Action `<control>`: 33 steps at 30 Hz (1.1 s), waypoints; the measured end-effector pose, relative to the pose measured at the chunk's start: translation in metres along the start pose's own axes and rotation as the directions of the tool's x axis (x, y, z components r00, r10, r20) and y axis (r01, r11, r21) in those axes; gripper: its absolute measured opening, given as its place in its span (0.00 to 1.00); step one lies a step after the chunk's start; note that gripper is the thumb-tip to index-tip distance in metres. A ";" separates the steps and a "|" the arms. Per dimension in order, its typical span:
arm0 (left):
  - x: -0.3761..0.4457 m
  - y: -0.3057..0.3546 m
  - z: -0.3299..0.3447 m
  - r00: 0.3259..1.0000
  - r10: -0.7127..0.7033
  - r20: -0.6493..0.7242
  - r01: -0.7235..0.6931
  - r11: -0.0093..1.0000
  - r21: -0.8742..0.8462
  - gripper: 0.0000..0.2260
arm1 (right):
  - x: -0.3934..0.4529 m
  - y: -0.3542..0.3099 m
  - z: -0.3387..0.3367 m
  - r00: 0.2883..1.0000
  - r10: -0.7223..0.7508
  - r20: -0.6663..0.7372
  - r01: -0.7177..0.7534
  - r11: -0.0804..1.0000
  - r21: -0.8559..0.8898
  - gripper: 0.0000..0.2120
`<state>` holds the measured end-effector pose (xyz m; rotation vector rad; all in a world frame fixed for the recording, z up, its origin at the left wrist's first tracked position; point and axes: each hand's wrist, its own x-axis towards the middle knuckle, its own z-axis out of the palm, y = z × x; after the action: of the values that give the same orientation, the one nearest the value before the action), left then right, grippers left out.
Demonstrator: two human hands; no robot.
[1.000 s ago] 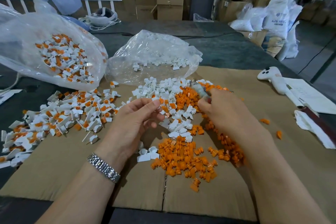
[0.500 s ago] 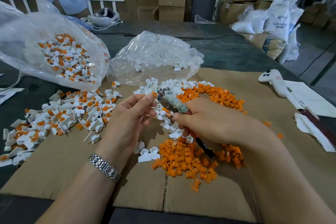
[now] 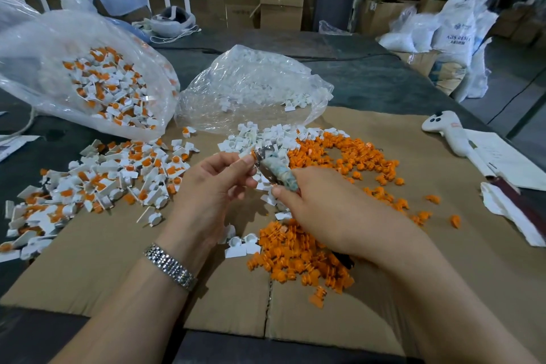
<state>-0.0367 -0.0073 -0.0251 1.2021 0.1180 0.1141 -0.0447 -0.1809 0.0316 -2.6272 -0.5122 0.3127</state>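
Found, at far left on the dark tabletop (image 3: pixel 369 83), a clear bag (image 3: pixel 35 74) lying on its side and holding white-and-orange assembled pieces. Noted a loose heap of the same assembled pieces (image 3: pixel 103 180) spilled just in front of that bag, partly on the tabletop and partly on a cardboard sheet (image 3: pixel 88 260). Located the left hand (image 3: pixel 212 195), with a metal wristwatch (image 3: pixel 170 266) on the wrist, raised above the cardboard near the middle; saw thumb and forefinger curled and pinching a small white part (image 3: pixel 247 157). Found the metal tip of a hand tool (image 3: pixel 279 173), wrapped along the handle in blue-green material, touching that part. Noted behind both a second clear bag (image 3: pixel 251 89) holding a few white parts, with a heap of white parts (image 3: pixel 274 136) at its near edge. Located the right hand (image 3: pixel 331 210) just right of the left one, with fingers closed round the tool's handle. Saw orange caps (image 3: pixel 295 257) heaped beneath and beyond the right hand, with some scattered further right. Found a white controller (image 3: pixel 449 133) at the right edge of the cardboard, with papers (image 3: pixel 508 156) just beside it.
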 end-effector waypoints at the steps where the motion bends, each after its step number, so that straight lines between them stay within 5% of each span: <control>1: 0.000 -0.001 0.000 1.000 0.001 -0.007 -0.001 1.000 0.000 0.05 | 0.001 0.000 0.003 1.000 0.002 -0.023 -0.002 1.000 -0.009 0.16; 10: -0.002 0.002 0.003 1.000 0.005 0.014 -0.004 1.000 -0.024 0.05 | 0.006 0.000 0.009 0.992 -0.023 -0.121 0.014 0.997 -0.075 0.16; 15: 0.000 0.006 0.002 0.999 0.032 0.014 -0.032 0.999 -0.033 0.07 | -0.003 0.013 -0.023 0.998 0.032 0.054 -0.037 0.996 0.087 0.21; 19: -0.002 0.003 -0.001 0.998 0.042 -0.039 -0.034 0.981 0.189 0.09 | 0.018 0.046 -0.036 0.980 0.168 -0.105 -0.176 0.981 -0.075 0.22; 22: 0.000 -0.004 -0.006 0.967 0.213 -0.137 -0.105 0.829 0.549 0.10 | 0.039 0.067 -0.028 0.932 0.272 -0.240 -0.325 0.919 -0.224 0.24; 27: 0.009 -0.002 -0.017 0.822 0.468 -0.325 -0.039 0.615 0.788 0.05 | 0.048 0.083 -0.006 0.879 0.340 -0.333 -0.440 0.847 -0.299 0.31; 33: 0.007 -0.004 -0.018 0.774 0.609 -0.176 -0.119 0.412 0.903 0.04 | 0.049 0.087 -0.002 0.886 0.324 -0.331 -0.414 0.874 -0.253 0.35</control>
<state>-0.0326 0.0093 -0.0355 2.2151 0.3799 0.8843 0.0265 -0.2343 -0.0132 -3.0130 0.0565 -0.0373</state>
